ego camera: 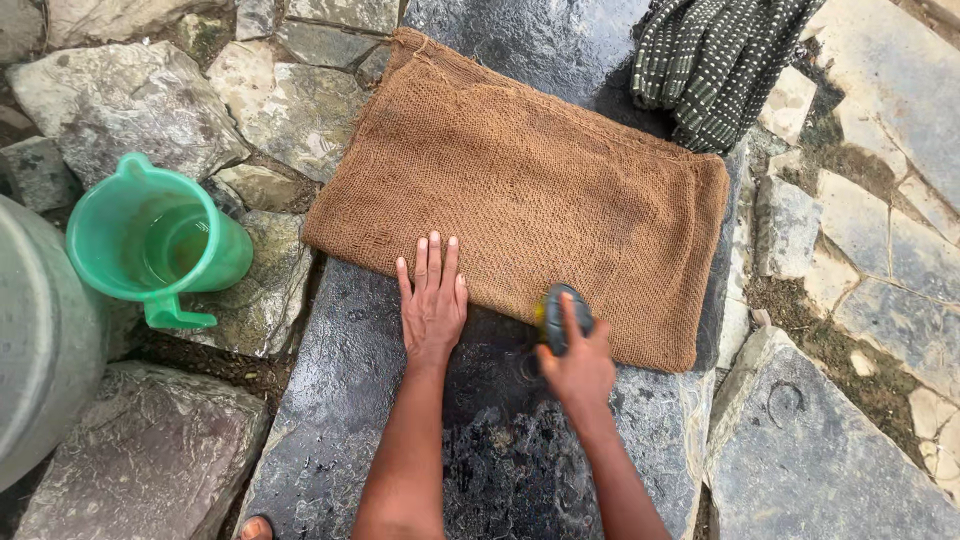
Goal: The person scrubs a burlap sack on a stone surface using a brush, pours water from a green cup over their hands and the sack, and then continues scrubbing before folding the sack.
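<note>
Currently: one brown cloth [530, 190], coarse open-weave knit, roughly rectangular, spread flat on a wet dark stone slab [330, 400]. Long axis runs upper-left to lower-right, tilted clockwise; the far-left corner points to the frame top, the near-right corner sits close to the slab's right edge.

Left hand [432, 300]: flat, palm down, fingers together and straight, pointing away from the person, fingertips on the cloth's near edge, heel on bare slab. Holding nothing.

Right hand [578, 365]: closed around one dark oval scrub brush [560, 315] with a yellowish edge, pressed at the cloth's near edge, just right of the left hand.

Others: one green translucent plastic jug [155, 240], handle toward the person, water inside, standing on rough grey stones left of the slab. One grey metal vessel [35, 340] at the left edge, partly cut off. One dark knitted item with white dots [715, 60], bunched at the slab's far-right end, near the cloth; whether they touch is unclear. Irregular paving stones [880, 250] around, rough and dull.
</note>
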